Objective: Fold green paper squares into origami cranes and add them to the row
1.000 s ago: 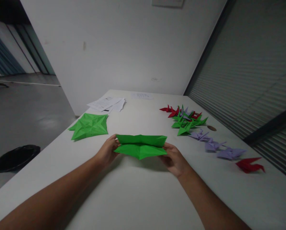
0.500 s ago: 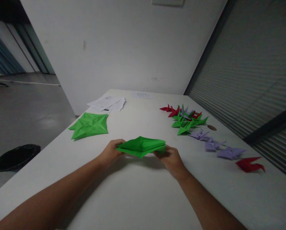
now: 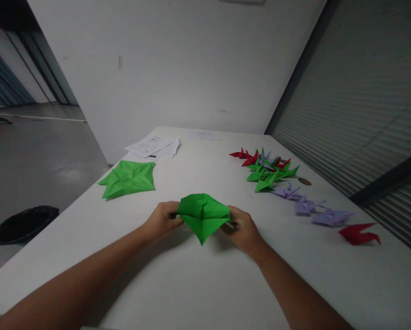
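Note:
A folded green paper (image 3: 203, 215) is held just above the white table (image 3: 198, 279), its lower corner pointing towards me. My left hand (image 3: 161, 221) pinches its left corner and my right hand (image 3: 242, 228) pinches its right corner. Both hands are closed on the paper. The paper has collapsed into a square, kite-like shape between them.
A creased, unfolded green sheet (image 3: 129, 178) lies at the left of the table. White papers (image 3: 153, 147) sit behind it. Folded cranes in red, green and purple (image 3: 270, 170) trail along the right side to a red crane (image 3: 357, 233). A black bin (image 3: 24, 223) stands on the floor to the left.
My hands have come closer together, and the wide flat green paper has folded inward into a narrower pointed shape.

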Motion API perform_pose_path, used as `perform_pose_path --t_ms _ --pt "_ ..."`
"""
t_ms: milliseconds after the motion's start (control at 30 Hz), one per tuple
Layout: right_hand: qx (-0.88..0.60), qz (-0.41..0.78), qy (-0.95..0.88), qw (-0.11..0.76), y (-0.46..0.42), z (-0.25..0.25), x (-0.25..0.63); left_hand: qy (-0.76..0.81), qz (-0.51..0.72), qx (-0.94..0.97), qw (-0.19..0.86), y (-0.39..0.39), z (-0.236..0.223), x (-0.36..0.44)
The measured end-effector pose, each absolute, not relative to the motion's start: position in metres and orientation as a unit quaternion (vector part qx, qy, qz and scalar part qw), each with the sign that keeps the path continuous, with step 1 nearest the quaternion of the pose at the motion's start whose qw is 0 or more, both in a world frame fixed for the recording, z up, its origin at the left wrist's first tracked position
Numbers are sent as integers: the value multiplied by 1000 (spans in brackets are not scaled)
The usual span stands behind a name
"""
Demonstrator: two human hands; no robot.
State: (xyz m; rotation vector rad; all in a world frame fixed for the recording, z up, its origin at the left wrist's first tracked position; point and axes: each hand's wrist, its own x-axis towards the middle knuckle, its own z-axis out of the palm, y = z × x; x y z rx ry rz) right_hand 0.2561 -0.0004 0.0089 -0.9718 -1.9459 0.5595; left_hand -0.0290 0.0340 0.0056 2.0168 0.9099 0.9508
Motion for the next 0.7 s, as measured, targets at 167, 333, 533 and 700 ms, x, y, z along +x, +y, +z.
perform_pose_path --t_ms 167,333,533,700 --pt "-359 187 -813 419 -3 10 253 322 334 845 268 29 13 -29" --pt "-357 275 -789 417 -7 11 252 279 311 890 185 23 22 -25" --pt "-345 302 -786 415 -9 16 251 277 266 888 254 24 34 -29" --pt "-367 303 -782 402 -11 24 248 265 234 744 567 32 42 -58"
